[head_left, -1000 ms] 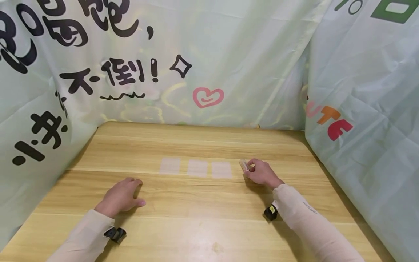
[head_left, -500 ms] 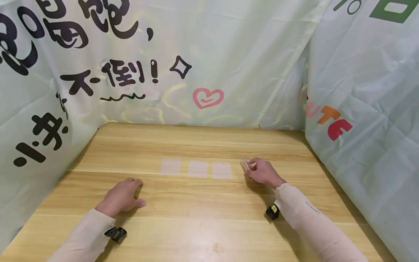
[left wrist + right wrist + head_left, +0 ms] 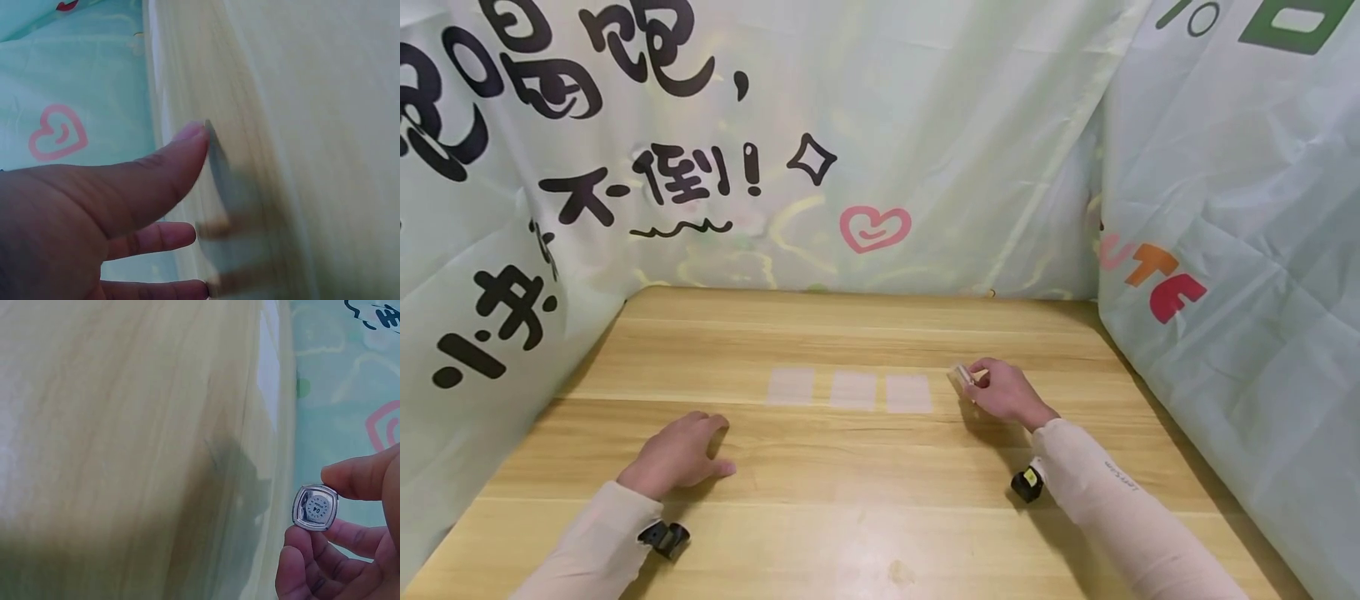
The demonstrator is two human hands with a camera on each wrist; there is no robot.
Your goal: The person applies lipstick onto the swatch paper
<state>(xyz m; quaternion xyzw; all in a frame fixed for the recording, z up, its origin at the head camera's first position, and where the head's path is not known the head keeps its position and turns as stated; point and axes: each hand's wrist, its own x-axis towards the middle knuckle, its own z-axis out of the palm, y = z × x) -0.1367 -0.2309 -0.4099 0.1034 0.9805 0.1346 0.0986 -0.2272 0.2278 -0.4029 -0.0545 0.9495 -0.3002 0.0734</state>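
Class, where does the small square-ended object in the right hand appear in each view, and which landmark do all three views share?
Head: the small square-ended object is right of centre, pinched in the right hand, right of three pale squares.
Left wrist: not in this picture.
Right wrist: the small square-ended object, lower right.
Shared landmark: the pink heart, cut off by the right edge in the right wrist view.

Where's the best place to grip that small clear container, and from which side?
Probably pinch the small clear container by opposite side walls, coming from its right, where the right hand holds it; its rounded-square end suggests flattish sides.
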